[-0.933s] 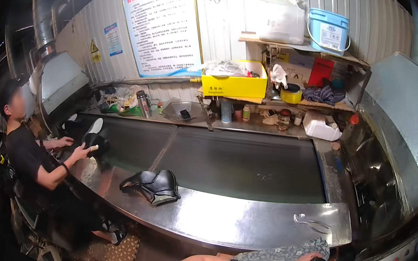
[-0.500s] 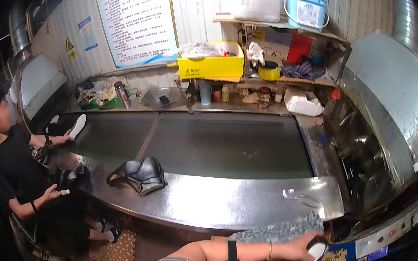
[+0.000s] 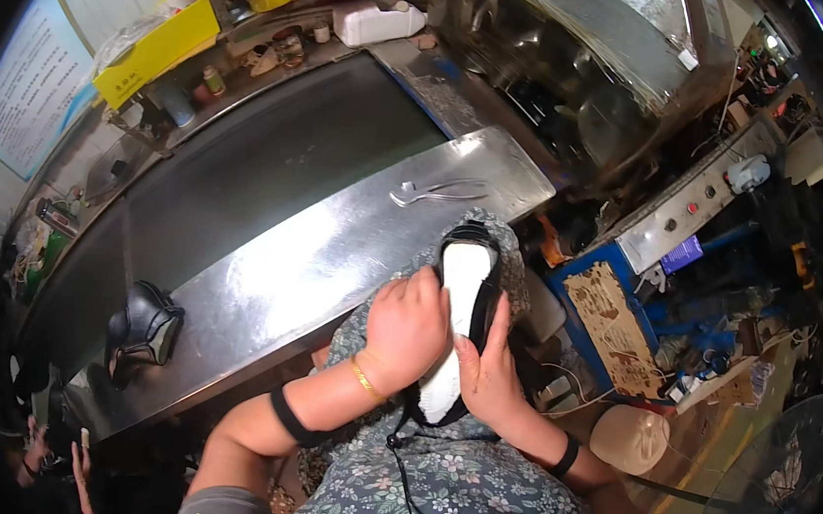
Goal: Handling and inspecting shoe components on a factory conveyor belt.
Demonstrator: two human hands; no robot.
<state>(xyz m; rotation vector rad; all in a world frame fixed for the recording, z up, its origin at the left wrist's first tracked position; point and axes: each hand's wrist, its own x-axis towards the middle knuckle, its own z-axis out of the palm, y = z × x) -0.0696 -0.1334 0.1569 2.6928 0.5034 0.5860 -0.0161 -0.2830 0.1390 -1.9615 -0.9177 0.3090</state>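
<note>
A black shoe upper (image 3: 487,309) lies in my lap, its white insole board (image 3: 466,274) facing up and its length pointing away from me. My left hand (image 3: 410,324) is closed against the left edge of it, fingers curled; the fingertips are partly hidden. On the other side my right hand (image 3: 491,376) grips the shoe, with the thumb on the white board and the fingers along the black side. A floral apron (image 3: 468,495) covers my lap. Beyond the shoe, a shiny metal hand tool like pincers (image 3: 427,193) rests on the metal table.
The metal table (image 3: 278,254) borders a dark conveyor belt (image 3: 273,154). Another black shoe upper (image 3: 142,325) stands at its left. A co-worker's hand (image 3: 81,463) shows lower left. A control panel (image 3: 684,209) and a cloudy plastic jug (image 3: 630,439) are at right.
The view has swung right and down, and the shoe now appears at centre above my lap. My left hand has curled at its left edge; my right hand now shows fully.
</note>
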